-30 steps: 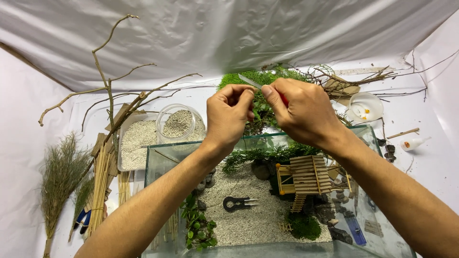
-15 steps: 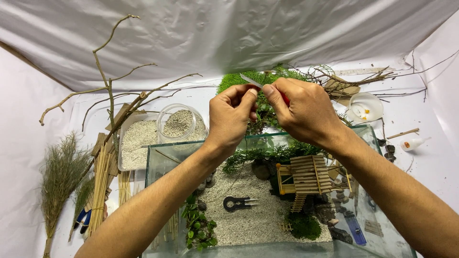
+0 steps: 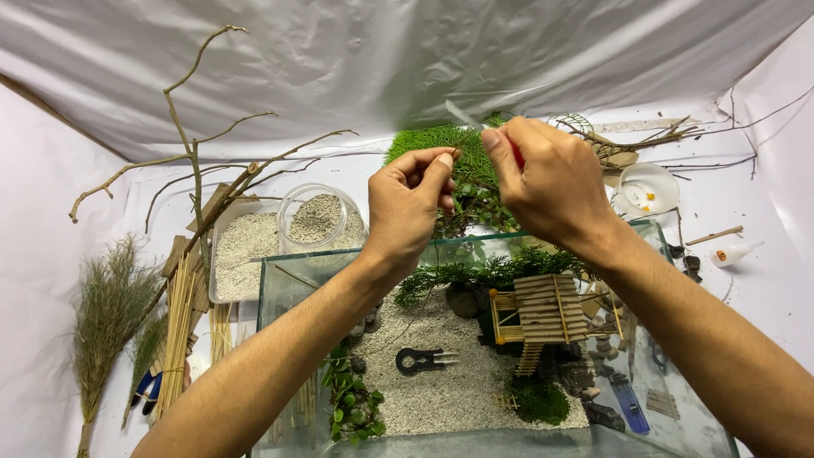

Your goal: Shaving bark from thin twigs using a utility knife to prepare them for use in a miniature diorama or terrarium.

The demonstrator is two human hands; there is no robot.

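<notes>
Above the glass tank (image 3: 288,280), 2 hands meet; far left lie dry grass (image 3: 106,309), bare branch (image 3: 191,127) and a clear jar of gravel (image 3: 318,216); left hand (image 3: 409,203) pinches thumb to forefinger on something too small to tell; right hand (image 3: 543,182) grips a red-handled knife (image 3: 465,117), blade pointing up-left; stick hut (image 3: 543,309) sits below in the tank.

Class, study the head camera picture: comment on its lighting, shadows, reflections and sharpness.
Head view: soft, even light off the white sheet backdrop, with only faint shadows; the glass tank walls show mild reflections yet stay see-through; the left hand, right hand and little wooden hut look sharp; the thin blade in the right hand's grip is slightly blurred.
</notes>
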